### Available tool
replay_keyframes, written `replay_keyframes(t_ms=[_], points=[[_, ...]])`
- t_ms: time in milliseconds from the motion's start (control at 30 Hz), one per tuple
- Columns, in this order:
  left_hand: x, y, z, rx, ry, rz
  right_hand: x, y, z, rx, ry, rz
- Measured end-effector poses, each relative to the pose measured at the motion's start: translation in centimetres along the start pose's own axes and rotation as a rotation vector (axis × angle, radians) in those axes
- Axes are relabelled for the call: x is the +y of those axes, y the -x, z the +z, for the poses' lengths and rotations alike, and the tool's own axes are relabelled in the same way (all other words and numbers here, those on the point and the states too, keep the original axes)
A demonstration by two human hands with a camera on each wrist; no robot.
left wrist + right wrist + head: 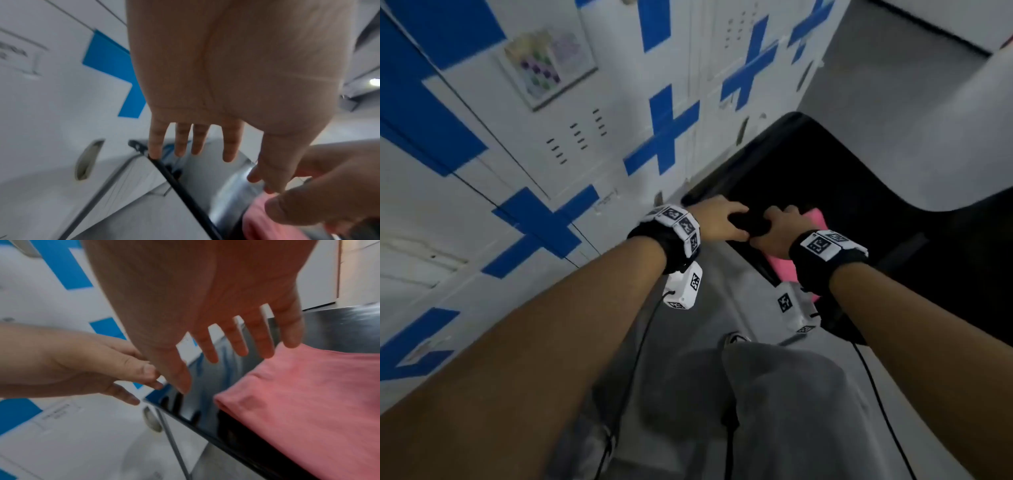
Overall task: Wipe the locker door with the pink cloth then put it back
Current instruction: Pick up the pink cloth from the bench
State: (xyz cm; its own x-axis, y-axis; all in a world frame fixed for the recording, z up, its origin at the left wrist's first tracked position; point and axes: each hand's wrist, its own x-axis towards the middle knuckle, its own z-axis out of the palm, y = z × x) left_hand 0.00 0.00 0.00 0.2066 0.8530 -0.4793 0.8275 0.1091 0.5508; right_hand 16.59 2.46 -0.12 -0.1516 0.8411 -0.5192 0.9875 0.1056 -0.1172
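The pink cloth [304,402] lies folded near the black table's [339,324] left edge. Both the left hand [226,81] and the right hand [205,296] hover above, fingers spread, holding nothing. Whether the locker door [571,144] was wiped cannot be told.

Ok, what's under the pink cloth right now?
The pink cloth lies folded on a glossy black surface, near its edge beside the lockers. Both hands, left hand and right hand, hover above, open. What the cloth itself covers stays hidden.

White lockers [571,164] wall the left side just beside the black bench [859,192], whose far top lies bare beyond the pink cloth [308,402].
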Motion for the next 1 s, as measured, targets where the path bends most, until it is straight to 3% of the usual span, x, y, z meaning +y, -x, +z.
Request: replay_keyframes(t_ms=[100, 200, 367, 467, 800, 1000], points=[[0.3, -1.6, 1.6, -0.088, -0.116, -0.042, 1.3, -1.2, 1.8, -0.081, 0.086, 0.136], [0.4, -2.4, 2.2, -0.080, -0.263, -0.070, 1.7, -1.5, 3.0, -0.111, 0.040, 0.193], [-0.4, -2.7, 2.2, -0.071, -0.349, -0.051, 2.3, -2.1, 3.6, -0.010, 0.100, 0.118], [-0.4, -2.9, 2.1, -0.066, -0.338, -0.055, 2.6, -2.1, 3.3, 0.043, 0.081, 0.076], [-1.0, -2.5, 1.1, -0.014, -0.033, 0.039, 0.8, -0.1, 0.1, 0.089, -0.417, -0.126], [-0.9, -0.7, 0.1, 0.072, 0.032, 0.059, -1.3, 1.8, -1.5, 0.088, -0.534, -0.208]])
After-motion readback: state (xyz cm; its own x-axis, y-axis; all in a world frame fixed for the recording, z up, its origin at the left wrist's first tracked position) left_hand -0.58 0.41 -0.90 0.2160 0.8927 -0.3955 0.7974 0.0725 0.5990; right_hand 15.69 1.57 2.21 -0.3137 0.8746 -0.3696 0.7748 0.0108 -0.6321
